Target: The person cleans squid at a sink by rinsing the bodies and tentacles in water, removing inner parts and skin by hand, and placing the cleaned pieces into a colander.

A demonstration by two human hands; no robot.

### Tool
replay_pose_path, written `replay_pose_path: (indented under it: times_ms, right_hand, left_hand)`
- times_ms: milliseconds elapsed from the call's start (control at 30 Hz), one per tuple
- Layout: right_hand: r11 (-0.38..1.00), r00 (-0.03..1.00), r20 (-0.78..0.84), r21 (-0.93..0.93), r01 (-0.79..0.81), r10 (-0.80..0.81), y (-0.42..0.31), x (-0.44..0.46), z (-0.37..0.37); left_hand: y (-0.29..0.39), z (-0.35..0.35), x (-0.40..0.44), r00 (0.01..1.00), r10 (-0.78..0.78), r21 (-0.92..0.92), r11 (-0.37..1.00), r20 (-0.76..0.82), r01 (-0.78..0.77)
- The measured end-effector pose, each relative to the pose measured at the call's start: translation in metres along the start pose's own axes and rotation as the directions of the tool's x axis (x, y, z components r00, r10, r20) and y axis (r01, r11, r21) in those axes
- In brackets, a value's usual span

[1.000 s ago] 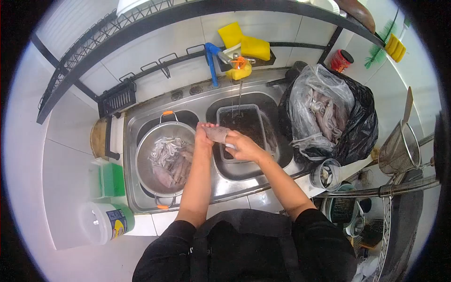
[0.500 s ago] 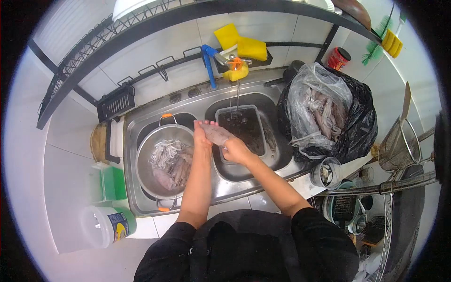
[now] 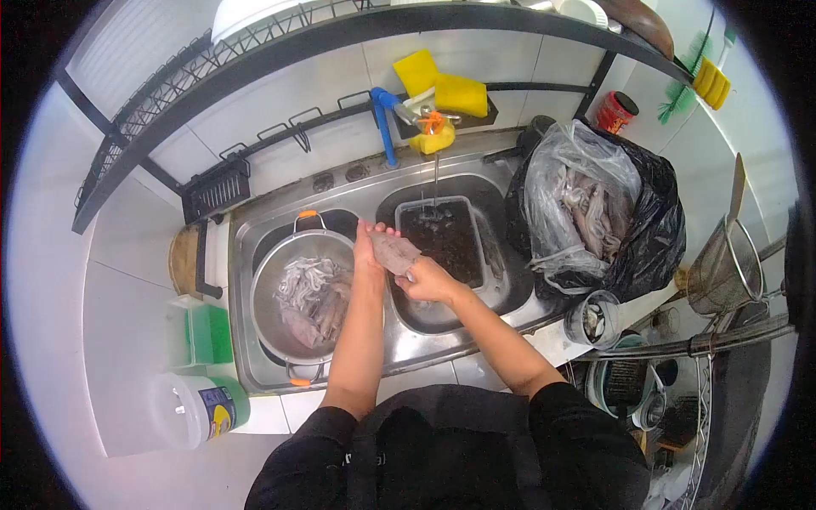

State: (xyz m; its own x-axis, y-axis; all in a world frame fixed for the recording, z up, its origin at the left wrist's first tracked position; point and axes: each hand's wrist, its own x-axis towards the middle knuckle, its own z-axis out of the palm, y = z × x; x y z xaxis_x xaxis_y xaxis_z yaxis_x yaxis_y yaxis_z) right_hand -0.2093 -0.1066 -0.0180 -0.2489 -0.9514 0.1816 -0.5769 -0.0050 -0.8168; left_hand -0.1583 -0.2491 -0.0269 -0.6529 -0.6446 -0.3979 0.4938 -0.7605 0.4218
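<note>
My left hand [image 3: 365, 246] is wrapped round the far end of a greyish-pink squid [image 3: 393, 252] above the divider between the two sink basins. My right hand [image 3: 427, 280] is closed at the squid's near end, its fingertips partly hidden. Left of the hands, a metal pot [image 3: 265, 310] with orange handles holds several squid pieces [image 3: 310, 297]. A clear rectangular container [image 3: 480, 246] full of dark water lies in the right basin, with water running into it from the tap [image 3: 433, 127].
Right of the sink, a plastic bag [image 3: 552, 183] of squid sits inside a black bag [image 3: 659, 238]. A clear tub [image 3: 592, 320] stands near the front edge, beside a strainer [image 3: 722, 272]. A black rack [image 3: 340, 42] spans above; green-and-clear containers stand left.
My right hand has shifted from over the squid's side to its near end and is now more closed. The squid tilts down toward the right hand more than before.
</note>
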Motion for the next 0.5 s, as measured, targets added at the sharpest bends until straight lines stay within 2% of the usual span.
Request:
replay_pose_path:
  times_ms: [33,67,133,167,233,267,333,367,400,433,467,500]
  right_hand:
    - [0.998,0.998,-0.014,0.019,0.065,-0.064,0.0,0.0,-0.001]
    - [0.998,0.998,-0.012,0.02,0.062,-0.062,0.006,0.001,-0.001]
    - [0.999,0.991,0.128,0.03,0.027,-0.031,0.022,0.002,-0.001]
    - [0.999,0.991,0.131,0.033,0.026,-0.03,0.021,0.003,-0.004]
    - [0.988,0.973,0.23,0.14,-0.065,0.031,0.018,0.003,-0.011]
    - [0.988,0.972,0.234,0.141,-0.069,0.034,0.017,0.001,-0.015]
    - [0.934,0.96,0.264,0.312,-0.174,0.09,0.013,0.0,-0.021]
    - [0.934,0.96,0.268,0.313,-0.172,0.087,0.014,0.0,-0.018]
    - [0.982,0.998,0.031,0.184,0.042,-0.049,0.015,-0.001,-0.014]
    - [0.975,0.959,-0.184,0.006,0.222,-0.217,0.016,-0.002,-0.011]
    - [0.975,0.959,-0.182,0.008,0.224,-0.219,0.014,-0.003,-0.01]
    - [0.985,0.97,-0.181,-0.085,0.148,-0.161,0.012,-0.005,-0.011]
  left_hand:
    - [0.001,-0.003,0.0,0.998,-0.04,0.007,0.999,-0.04,0.04]
    - [0.0,-0.012,0.006,0.998,-0.042,0.005,0.999,-0.043,0.042]
    - [-0.002,-0.036,0.024,0.995,-0.079,-0.024,0.997,-0.063,0.078]
    - [0.0,-0.041,0.027,0.995,-0.079,-0.024,0.997,-0.068,0.077]
    - [0.0,-0.05,0.036,0.995,-0.077,-0.065,0.995,-0.07,0.072]
    - [-0.001,-0.052,0.038,0.994,-0.079,-0.068,0.995,-0.075,0.073]
    - [0.0,-0.054,0.044,0.994,-0.069,0.0,0.998,-0.09,0.069]
    - [0.001,-0.052,0.041,0.994,-0.064,-0.001,0.998,-0.092,0.064]
    - [0.001,-0.045,0.034,0.997,-0.056,-0.034,0.998,-0.051,0.054]
    - [0.002,-0.038,0.028,0.999,-0.048,-0.068,0.997,-0.009,0.047]
    - [0.004,-0.029,0.022,0.999,-0.046,-0.068,0.997,-0.011,0.045]
    - [0.005,-0.022,0.018,0.999,-0.004,-0.112,0.994,-0.033,0.0]
